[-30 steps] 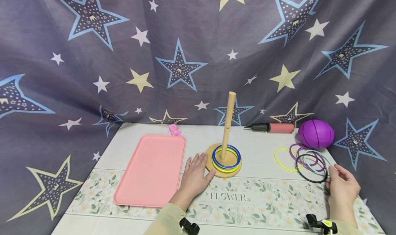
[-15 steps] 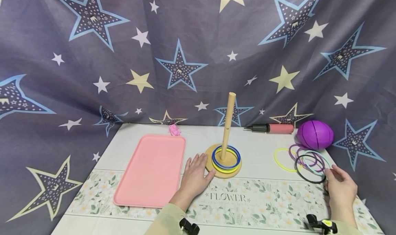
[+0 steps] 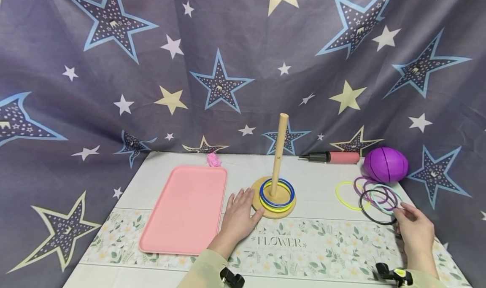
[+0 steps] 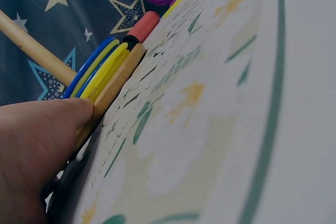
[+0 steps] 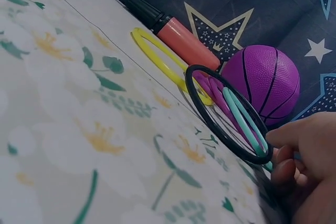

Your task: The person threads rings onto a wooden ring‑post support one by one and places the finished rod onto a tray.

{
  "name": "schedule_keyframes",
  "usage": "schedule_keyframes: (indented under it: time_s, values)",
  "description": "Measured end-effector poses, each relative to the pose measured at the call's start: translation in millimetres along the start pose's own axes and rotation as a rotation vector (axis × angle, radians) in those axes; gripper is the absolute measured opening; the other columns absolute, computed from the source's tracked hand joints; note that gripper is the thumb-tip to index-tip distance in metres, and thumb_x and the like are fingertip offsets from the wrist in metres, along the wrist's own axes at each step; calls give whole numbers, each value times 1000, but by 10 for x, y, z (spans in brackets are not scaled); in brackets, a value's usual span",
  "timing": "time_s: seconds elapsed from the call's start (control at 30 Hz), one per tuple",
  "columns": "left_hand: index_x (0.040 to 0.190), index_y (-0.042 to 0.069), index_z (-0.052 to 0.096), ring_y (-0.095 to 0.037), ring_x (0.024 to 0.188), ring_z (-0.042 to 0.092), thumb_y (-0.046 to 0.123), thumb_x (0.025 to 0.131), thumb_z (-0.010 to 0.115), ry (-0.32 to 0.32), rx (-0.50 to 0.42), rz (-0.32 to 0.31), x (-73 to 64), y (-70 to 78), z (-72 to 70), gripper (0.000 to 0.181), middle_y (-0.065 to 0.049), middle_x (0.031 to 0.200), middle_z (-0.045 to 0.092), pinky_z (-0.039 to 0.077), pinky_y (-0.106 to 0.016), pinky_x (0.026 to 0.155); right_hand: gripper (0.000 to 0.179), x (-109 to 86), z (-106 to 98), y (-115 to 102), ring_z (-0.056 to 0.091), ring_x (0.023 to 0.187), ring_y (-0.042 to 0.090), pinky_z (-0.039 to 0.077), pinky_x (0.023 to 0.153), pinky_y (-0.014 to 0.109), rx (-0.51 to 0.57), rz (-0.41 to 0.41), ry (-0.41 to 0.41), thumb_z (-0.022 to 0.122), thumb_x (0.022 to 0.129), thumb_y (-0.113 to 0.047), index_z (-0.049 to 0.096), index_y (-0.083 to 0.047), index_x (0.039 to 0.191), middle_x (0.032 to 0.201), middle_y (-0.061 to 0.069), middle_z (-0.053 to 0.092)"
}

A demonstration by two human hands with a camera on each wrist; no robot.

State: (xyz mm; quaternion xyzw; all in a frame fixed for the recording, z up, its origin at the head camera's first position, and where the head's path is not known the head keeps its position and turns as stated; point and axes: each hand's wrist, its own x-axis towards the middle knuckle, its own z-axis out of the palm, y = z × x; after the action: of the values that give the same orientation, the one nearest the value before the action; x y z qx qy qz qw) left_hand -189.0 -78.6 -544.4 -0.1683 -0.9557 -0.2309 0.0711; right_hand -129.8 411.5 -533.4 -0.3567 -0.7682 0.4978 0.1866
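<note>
My left hand (image 3: 239, 218) rests at the left edge of a round wooden base (image 3: 263, 208), fingers extended. Its thumb (image 4: 81, 109) touches the base's rim. An upright wooden peg (image 3: 279, 153) rises from that base, with several blue and yellow rings stacked around it; the top one is a blue ring (image 3: 291, 187). At the right, my right hand (image 3: 415, 233) pinches the near edge of a black ring (image 5: 207, 116), which is tilted. Beyond it lie purple rings (image 3: 357, 187), a mint-green ring (image 3: 398, 196) and a yellow ring (image 3: 338, 197), partly overlapping.
A purple ball (image 3: 386, 165) sits behind the loose rings. A red and black hand pump (image 3: 343, 157) lies along the back edge. Left of the peg is a pink tray (image 3: 186, 212), with a small pink figure (image 3: 214, 160) behind it. A star-patterned cloth (image 3: 228, 35) hangs behind.
My right hand has shifted slightly left, and the black ring has moved left with it. My left hand has stayed by the wooden base.
</note>
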Motion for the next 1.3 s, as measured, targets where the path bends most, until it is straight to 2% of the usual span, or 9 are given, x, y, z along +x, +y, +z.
schedule_keyframes:
  time_s: [0.4, 0.6, 0.73, 0.87, 1.1, 1.3]
  values:
    - [166, 2, 47, -39, 163, 34, 48, 109, 66, 3, 2, 2, 8, 0, -6, 75, -17, 172, 45, 15, -62, 134, 49, 0, 28, 2, 59, 59, 5, 51, 51, 21, -93, -53, -20, 73, 106, -20, 64, -1, 151, 77, -31, 56]
    - [166, 2, 47, -38, 163, 34, 48, 109, 66, 0, 9, 2, 3, -6, -8, 75, -17, 172, 44, 15, -62, 134, 45, -11, 42, 7, 58, 55, 5, 49, 48, 22, -85, -53, -4, 71, 105, -22, 68, -1, 145, 74, -30, 56]
    - [166, 1, 47, -38, 163, 33, 49, 109, 66, -6, 1, -6, 3, -4, -2, 77, -17, 172, 44, 14, -61, 135, 45, -26, 53, 7, 58, 59, 2, 50, 50, 20, -79, -59, 14, 71, 105, -26, 70, -2, 143, 76, -31, 55]
    - [166, 1, 47, -39, 163, 34, 48, 109, 67, -3, -6, -7, 5, -1, 0, 77, -18, 172, 44, 14, -62, 134, 41, -34, 61, 11, 58, 65, 0, 51, 53, 19, -34, -53, 27, 72, 106, -27, 72, -4, 140, 79, -31, 56]
    - [167, 2, 45, -37, 164, 32, 50, 109, 65, -13, -1, -13, 2, 7, -14, 78, -17, 173, 42, 13, -61, 135, 11, -37, 56, -15, 60, 58, 5, 52, 50, 21, 102, -3, 0, 74, 105, -22, 78, -23, 115, 77, -22, 63]
    - [168, 3, 45, -37, 164, 31, 52, 110, 64, -14, 0, -15, -2, 5, -9, 78, -16, 174, 42, 12, -60, 135, 11, -113, 26, -133, 60, 57, 7, 51, 47, 23, 200, 29, -35, 75, 106, -19, 79, -26, 113, 79, -16, 65]
